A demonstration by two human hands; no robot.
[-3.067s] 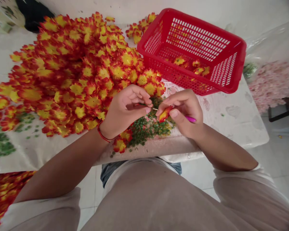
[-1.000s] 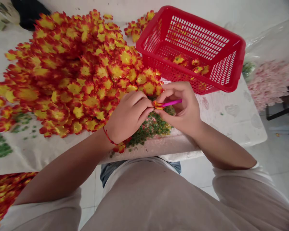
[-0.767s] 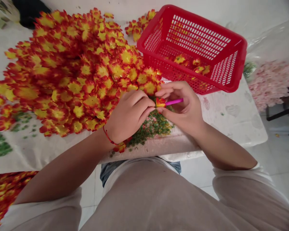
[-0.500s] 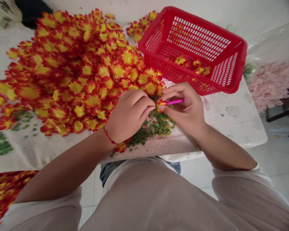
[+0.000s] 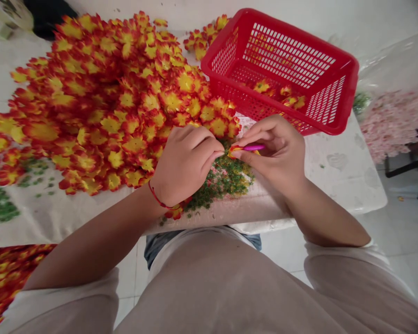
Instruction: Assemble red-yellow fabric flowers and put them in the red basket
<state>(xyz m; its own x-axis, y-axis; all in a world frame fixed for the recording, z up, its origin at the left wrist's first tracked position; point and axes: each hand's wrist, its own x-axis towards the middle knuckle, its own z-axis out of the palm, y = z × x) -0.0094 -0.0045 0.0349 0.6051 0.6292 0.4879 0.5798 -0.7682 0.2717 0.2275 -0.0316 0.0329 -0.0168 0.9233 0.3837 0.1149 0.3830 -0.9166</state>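
My right hand [image 5: 277, 150] pinches a red-and-yellow artificial flower [image 5: 234, 150] between thumb and fingers. A thin magenta stick [image 5: 255, 147] lies against the flower and runs back into the same hand; how the two join is hidden. Close by, with fingertips pressed together, is my left hand [image 5: 188, 162]; whatever small thing sits in its pinch is too tiny to name. Beneath both hands lies a heap of small green plastic pieces [image 5: 216, 188], with some pink and yellow bits mixed in.
A big pile of artificial flowers [image 5: 101, 106] covers the table's left side. Behind my right hand stands a red perforated basket [image 5: 278, 79] holding a few flowers. Loose green pieces [image 5: 2, 206] lie at far left, pink blossoms [image 5: 392, 123] at far right.
My right hand has shifted slightly right and up, its fingers closing further over the flower, and less of the magenta stick shows. The left hand stays almost in place.
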